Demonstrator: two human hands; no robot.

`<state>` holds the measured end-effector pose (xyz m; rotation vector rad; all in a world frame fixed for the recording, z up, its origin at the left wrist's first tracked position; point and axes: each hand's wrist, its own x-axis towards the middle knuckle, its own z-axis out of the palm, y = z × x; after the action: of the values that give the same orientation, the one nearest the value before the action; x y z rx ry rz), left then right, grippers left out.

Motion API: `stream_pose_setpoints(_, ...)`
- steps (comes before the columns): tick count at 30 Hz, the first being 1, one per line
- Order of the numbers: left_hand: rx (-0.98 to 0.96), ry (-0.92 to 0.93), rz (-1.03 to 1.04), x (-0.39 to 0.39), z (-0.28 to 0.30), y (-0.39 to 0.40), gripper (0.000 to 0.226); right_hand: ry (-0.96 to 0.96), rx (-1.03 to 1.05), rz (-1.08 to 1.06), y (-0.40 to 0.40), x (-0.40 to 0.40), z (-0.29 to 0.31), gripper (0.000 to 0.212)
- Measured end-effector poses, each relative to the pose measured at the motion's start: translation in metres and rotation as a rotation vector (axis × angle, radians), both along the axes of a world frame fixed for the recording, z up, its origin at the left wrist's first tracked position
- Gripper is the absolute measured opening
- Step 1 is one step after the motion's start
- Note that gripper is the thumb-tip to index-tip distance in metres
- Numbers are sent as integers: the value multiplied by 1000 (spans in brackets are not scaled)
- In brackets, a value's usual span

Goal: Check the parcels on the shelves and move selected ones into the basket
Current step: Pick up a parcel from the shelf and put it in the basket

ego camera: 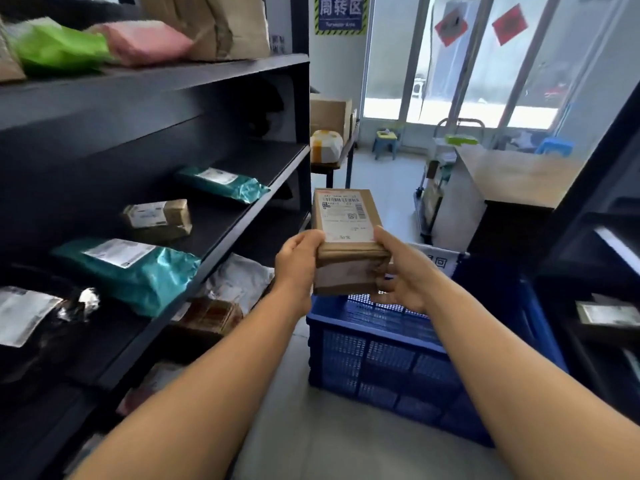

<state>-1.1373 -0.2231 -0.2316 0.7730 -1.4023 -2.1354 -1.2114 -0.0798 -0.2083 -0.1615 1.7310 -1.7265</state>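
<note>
A brown cardboard parcel [346, 223] with a white shipping label on top is held in mid-air over the near-left corner of the blue plastic basket [381, 362]. My left hand [298, 261] grips its near left edge and my right hand [401, 268] grips its near right edge, fingers curled underneath. The dark shelf unit [194, 233] on the left carries two teal mailer bags [135, 271], a small brown box [159, 216] and a black bag with a white label [31, 317]. The basket's inside is mostly hidden by the parcel and my arms.
The top shelf holds a green bag [52, 46], a pink bag [145, 39] and brown parcels. White and brown parcels [239, 282] lie on the lower shelf. A second dark rack [602, 271] stands at the right. A counter [502, 178], a table with boxes [329, 133] and stools lie ahead.
</note>
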Motion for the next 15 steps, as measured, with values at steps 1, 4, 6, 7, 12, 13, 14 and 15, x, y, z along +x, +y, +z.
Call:
stream_pose_setpoints(1, 5, -8, -17, -13, -6, -6, 45, -18, 4, -12, -3, -11, -6, 24)
stream_pose_setpoints(4, 11, -48, -77, -50, -25, -20, 56, -66, -22, -65, -15, -42, -25, 36)
stream_pose_setpoints(6, -15, -76, -130, -67, -36, -26, 61, -86, -55, -113, -19, -60, -40, 39)
stream_pose_setpoints(7, -36, -94, -148, -79, -41, -30, 59, -102, -69, -136, -23, -74, -49, 40)
stream_pose_setpoints(12, -48, -179, -124, -138, -73, -52, 49, -143, -65, -189, -37, -148, -96, 41)
stream_pose_setpoints(13, -50, -195, -121, -154, -80, -57, 49, -152, -52, -204, -41, -166, -105, 42)
stream_pose_setpoints(14, -51, -210, -114, -171, -88, -62, 48, -163, -38, -221, -45, -186, -114, 44)
stream_pose_setpoints(15, -45, -229, -105, -187, -94, -66, 47, -177, -21, -231, -49, -206, -123, 47)
